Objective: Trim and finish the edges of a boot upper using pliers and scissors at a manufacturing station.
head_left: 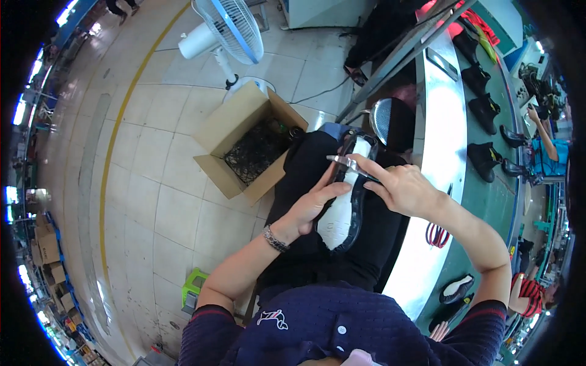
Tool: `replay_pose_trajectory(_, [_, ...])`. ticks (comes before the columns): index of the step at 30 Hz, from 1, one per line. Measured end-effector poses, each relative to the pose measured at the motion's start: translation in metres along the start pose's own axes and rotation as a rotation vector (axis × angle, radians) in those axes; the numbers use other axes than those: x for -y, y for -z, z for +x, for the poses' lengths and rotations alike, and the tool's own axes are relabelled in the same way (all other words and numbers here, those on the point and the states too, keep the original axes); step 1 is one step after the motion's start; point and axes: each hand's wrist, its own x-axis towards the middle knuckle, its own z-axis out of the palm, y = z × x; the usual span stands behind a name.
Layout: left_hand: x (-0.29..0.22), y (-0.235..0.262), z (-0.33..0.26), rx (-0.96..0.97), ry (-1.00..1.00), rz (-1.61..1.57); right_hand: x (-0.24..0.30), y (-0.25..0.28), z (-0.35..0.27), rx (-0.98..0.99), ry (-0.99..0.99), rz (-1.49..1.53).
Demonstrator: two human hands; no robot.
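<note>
A black shoe (pixel 347 201) with a white sole lies on the person's lap, cradled from beneath by the left hand (pixel 308 207), fingers curled round its side. The right hand (pixel 400 186) pinches a metal tool (pixel 347 163) against the shoe's toe. A cardboard box (pixel 247 143) sits beyond the left hand.

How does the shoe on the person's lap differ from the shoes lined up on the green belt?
The lap shoe lies sole-up, showing a white bottom; the belt shoes sit upright and look all black. The lap shoe is gripped by the left hand while the right hand holds a metal tool to it; the belt shoes are untouched. Both have black uppers.
</note>
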Motion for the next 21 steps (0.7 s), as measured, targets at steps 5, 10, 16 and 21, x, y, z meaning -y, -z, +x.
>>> replay_pose_trajectory(5, [-0.001,0.009,-0.002,0.024,0.08,0.052,0.022,0.021,-0.003,0.042,0.005,-0.019])
replay_pose_trajectory(10, [-0.001,0.009,-0.002,0.063,0.082,0.023,0.013,0.013,-0.003,0.211,-0.151,-0.094])
replay_pose_trajectory(16, [0.001,0.014,-0.001,0.053,0.058,0.085,0.025,0.011,-0.007,-0.069,0.03,0.125])
replay_pose_trajectory(21, [-0.001,0.009,-0.003,0.073,0.029,-0.013,0.028,0.023,-0.001,0.203,-0.092,-0.098])
